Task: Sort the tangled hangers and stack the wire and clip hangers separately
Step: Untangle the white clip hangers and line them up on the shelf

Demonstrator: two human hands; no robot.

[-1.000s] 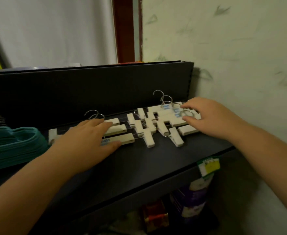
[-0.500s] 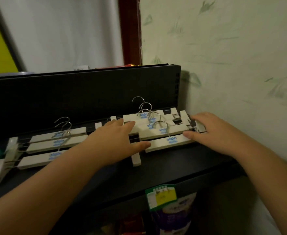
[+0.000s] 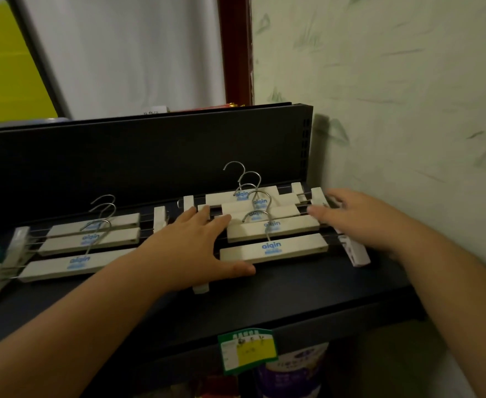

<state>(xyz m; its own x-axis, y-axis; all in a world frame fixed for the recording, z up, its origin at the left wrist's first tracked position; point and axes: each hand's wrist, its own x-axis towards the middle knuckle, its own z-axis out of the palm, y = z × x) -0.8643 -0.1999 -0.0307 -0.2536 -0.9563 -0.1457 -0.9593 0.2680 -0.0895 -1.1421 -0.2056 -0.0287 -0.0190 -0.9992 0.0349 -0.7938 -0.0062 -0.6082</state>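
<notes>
While both hands worked one jumble of clips a second ago, the head view now shows clip hangers in two separate groups on the dark shelf [image 3: 264,300]: the left group [image 3: 83,245] and the right group [image 3: 267,228]. That suggests the clip stack is nearly sorted. The left hand [image 3: 195,251] lies flat, fingers spread, on the right group's left end; the right hand [image 3: 359,219], fingers loosely extended, touches its right end. Bars are flat pale blocks with thin steel hooks and rods.

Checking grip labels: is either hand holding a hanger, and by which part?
Neither grips anything. The left hand lies flat on the right-hand clip hangers' left ends; the right hand touches their right ends, fingers straight.
</notes>
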